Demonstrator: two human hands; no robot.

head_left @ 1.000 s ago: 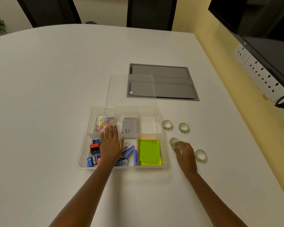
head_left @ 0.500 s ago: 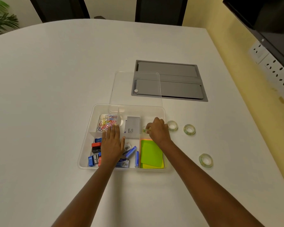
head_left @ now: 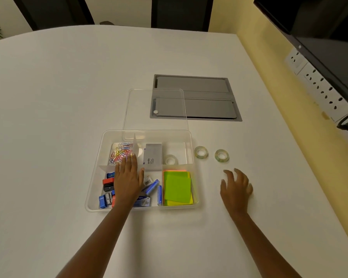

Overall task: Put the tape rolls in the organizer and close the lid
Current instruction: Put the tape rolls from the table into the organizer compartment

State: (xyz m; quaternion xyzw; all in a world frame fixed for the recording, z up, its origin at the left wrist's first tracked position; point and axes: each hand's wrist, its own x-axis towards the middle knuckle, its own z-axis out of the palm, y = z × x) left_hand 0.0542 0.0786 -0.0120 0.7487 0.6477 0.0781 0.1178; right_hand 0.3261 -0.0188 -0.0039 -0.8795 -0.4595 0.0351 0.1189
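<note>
Tape roll point(head_left: 171, 159) inside organizer point(head_left: 92, 189)

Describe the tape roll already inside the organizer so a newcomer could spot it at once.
Find the clear plastic organizer near the middle of the white table. In its far right compartment, just beyond the green sticky notes, one tape roll lies flat. It is the only roll inside the walls; the other two rolls in view lie on the table to the organizer's right.

One tape roll point(head_left: 170, 159) in organizer point(head_left: 92, 189); two rolls point(head_left: 201, 152) right of it.
</note>
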